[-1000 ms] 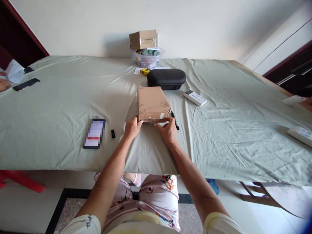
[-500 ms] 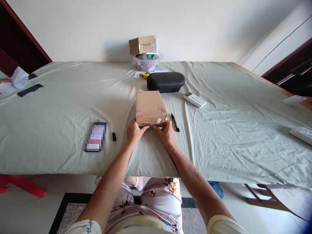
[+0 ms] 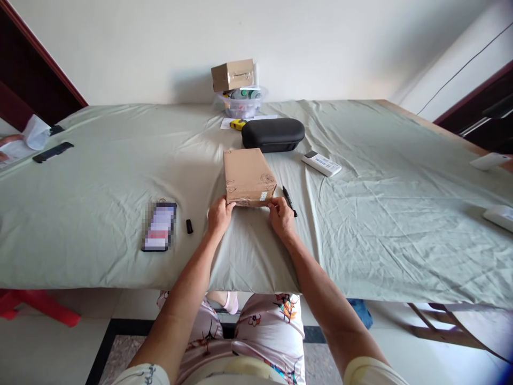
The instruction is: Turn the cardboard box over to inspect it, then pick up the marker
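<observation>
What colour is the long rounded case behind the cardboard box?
Black; the case shows best in the head view.

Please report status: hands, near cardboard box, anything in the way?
Left hand, right hand: at front corners of near box. Black case behind it; black marker close beside right hand.
</observation>
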The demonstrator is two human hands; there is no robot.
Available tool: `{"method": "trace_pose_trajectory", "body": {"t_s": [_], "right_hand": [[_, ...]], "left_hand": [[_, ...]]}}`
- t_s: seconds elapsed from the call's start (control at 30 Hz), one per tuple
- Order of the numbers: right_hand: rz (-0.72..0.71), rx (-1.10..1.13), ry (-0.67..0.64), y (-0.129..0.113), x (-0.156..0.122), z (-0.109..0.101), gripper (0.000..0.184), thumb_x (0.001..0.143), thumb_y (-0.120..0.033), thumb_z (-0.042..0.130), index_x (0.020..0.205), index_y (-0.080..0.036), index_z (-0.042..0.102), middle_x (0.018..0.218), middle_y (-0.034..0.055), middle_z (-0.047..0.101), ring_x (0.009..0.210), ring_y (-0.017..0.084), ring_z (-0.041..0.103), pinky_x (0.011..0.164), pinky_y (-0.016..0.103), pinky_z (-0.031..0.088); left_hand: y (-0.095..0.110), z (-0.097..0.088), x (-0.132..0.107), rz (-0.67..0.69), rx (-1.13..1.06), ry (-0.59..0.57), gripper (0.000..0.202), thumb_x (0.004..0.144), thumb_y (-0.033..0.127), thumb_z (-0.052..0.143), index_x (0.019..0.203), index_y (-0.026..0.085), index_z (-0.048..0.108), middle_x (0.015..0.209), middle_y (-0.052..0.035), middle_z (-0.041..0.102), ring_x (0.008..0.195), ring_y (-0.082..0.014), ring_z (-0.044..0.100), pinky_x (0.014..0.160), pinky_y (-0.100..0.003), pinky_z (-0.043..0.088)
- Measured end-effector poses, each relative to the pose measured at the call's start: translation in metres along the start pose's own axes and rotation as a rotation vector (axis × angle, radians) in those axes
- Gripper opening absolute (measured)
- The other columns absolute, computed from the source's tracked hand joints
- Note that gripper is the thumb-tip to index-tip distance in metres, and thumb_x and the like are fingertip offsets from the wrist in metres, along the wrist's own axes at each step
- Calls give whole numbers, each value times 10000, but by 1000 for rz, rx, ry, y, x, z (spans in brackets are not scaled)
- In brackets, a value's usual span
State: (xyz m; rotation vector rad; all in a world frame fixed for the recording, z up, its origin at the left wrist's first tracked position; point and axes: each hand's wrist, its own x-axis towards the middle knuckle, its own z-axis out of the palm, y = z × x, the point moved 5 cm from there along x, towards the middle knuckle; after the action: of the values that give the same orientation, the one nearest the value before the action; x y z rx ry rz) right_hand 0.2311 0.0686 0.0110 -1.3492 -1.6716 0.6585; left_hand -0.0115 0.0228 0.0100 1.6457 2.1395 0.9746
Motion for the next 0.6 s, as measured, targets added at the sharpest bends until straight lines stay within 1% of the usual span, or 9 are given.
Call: {"method": "trace_pose_trajectory", "body": {"t_s": [0.1,0.2,0.27,0.33,0.37,0.43,0.5,0.53,0.6], "right_hand": [[3,-21,-7,-1,0,-1,177,882,-445,521,912,-272,546,811,40,728,751,210,653,785,363,511],[12,-52,-38,-2,-2,3,166,835,-430,534,900,-280,508,816,41,732,722,207,642,767,366,503],[30,-57,-49,-2,-3,7,224,789,-439,596,903,-285,481,814,31,740,683,198,633,729,357,498],[59,-60,-35,-2,-5,9,317,756,-464,674,914,-290,461,827,21,755,650,192,631,688,347,493],[72,-70,-30,-1,-6,10,352,751,-478,705,915,-291,456,827,18,760,643,193,635,671,344,489],[84,-99,-45,-1,-8,13,382,760,-502,742,902,-292,456,801,10,761,636,201,650,656,341,488],[72,-116,-93,-2,-9,16,384,780,-525,755,888,-291,470,774,10,763,643,212,671,664,345,500],[59,-109,-117,-3,-10,18,372,795,-534,749,894,-289,486,780,18,772,656,220,686,673,350,510],[23,-71,-156,-6,-12,19,326,835,-538,708,940,-283,535,835,45,802,707,240,721,698,360,528]], "left_hand": [[0,-2,-1,-3,4,-12,149,1074,270,609,1166,231,720,1125,-115,852,1096,-286,807,943,-352,601],[1,-2,-1,-11,8,-16,167,1083,245,567,1167,213,707,1114,-133,848,1081,-301,810,937,-369,600],[2,0,-2,-15,12,-14,174,1087,239,547,1177,196,690,1125,-150,839,1098,-311,809,957,-385,600],[5,3,-4,-9,14,-11,171,1075,263,581,1197,180,668,1175,-169,826,1154,-324,799,1004,-406,599],[6,4,-5,-5,9,-3,200,1051,290,638,1212,172,654,1215,-183,815,1193,-337,789,1034,-422,596],[8,4,-8,-21,-17,42,379,960,346,786,1245,155,626,1285,-211,790,1261,-372,766,1085,-462,591],[7,2,-9,-59,-81,102,552,867,364,890,1282,145,599,1333,-232,769,1307,-395,750,1125,-495,586],[6,1,-9,-77,-138,117,595,850,355,906,1305,145,585,1332,-231,769,1302,-389,756,1129,-498,591],[6,1,-8,-95,-320,93,629,881,307,871,1390,158,532,1295,-193,787,1224,-331,795,1094,-465,626]]}}
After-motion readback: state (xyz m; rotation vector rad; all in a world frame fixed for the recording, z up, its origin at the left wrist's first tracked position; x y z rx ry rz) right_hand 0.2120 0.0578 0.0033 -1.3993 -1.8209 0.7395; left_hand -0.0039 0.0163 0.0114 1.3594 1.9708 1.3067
